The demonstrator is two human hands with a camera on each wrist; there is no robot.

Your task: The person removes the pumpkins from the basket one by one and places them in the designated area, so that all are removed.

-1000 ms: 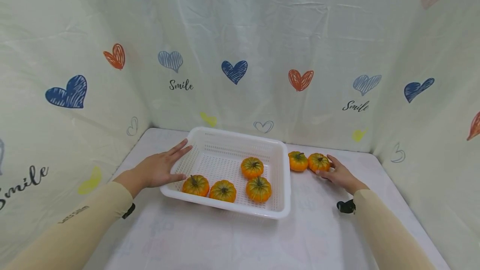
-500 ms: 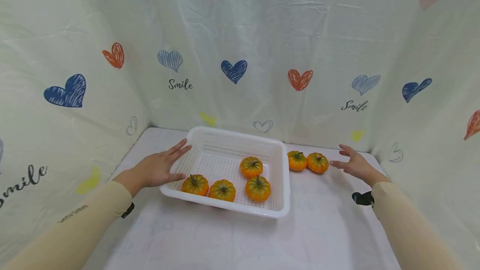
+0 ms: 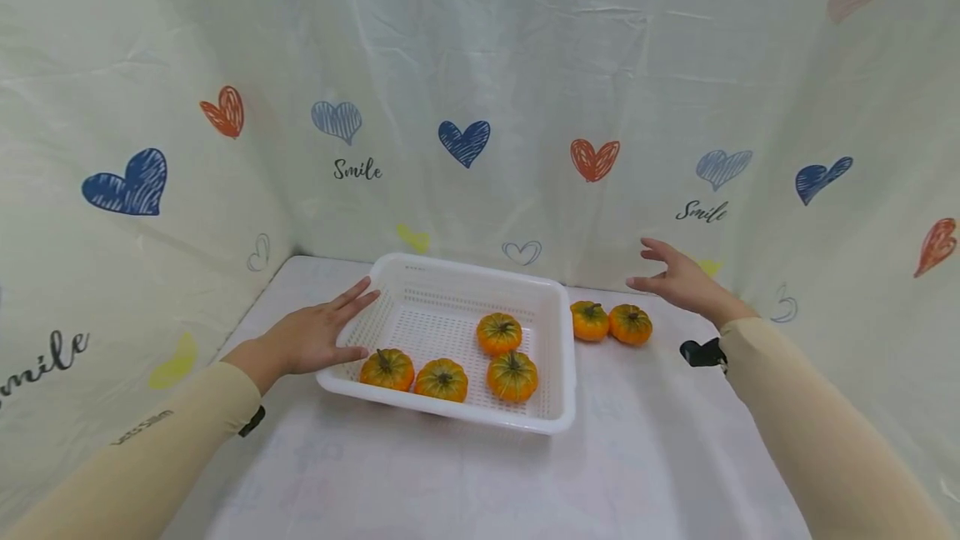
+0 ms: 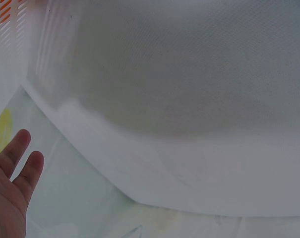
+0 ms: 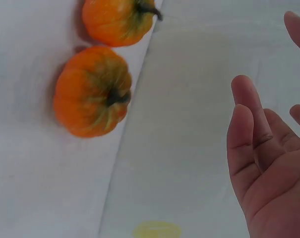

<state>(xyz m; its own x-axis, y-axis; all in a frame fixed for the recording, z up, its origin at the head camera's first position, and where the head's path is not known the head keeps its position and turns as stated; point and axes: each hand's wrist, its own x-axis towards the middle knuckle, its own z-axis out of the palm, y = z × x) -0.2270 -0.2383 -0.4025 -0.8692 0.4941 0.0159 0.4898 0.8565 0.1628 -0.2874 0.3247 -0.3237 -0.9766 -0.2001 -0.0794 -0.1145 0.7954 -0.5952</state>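
A white slotted plastic basket [image 3: 567, 357] sits on the table with several small orange-green pumpkins [image 3: 441, 380] inside. My left hand [image 3: 315, 340] rests at its left rim, fingers spread and straight. Outside the basket's right wall, two more pumpkins stand side by side: a left pumpkin [image 3: 589, 321] and a right pumpkin [image 3: 631, 324]. My right hand [image 3: 678, 282] hovers above and to the right of these two, fingers apart and holding nothing. In the right wrist view the loosely extended fingers are well away from the nearer pumpkin [image 5: 92, 91].
The white-covered table [image 3: 480, 482] ends at a back edge against a hanging curtain [image 3: 525, 90] printed with hearts and "Smile". The same curtain closes in both sides. The two loose pumpkins lie near the back edge.
My right hand has let go of the right pumpkin, drawn back to the right, then risen and shifted left above the pair. The left hand has stayed at the basket rim.
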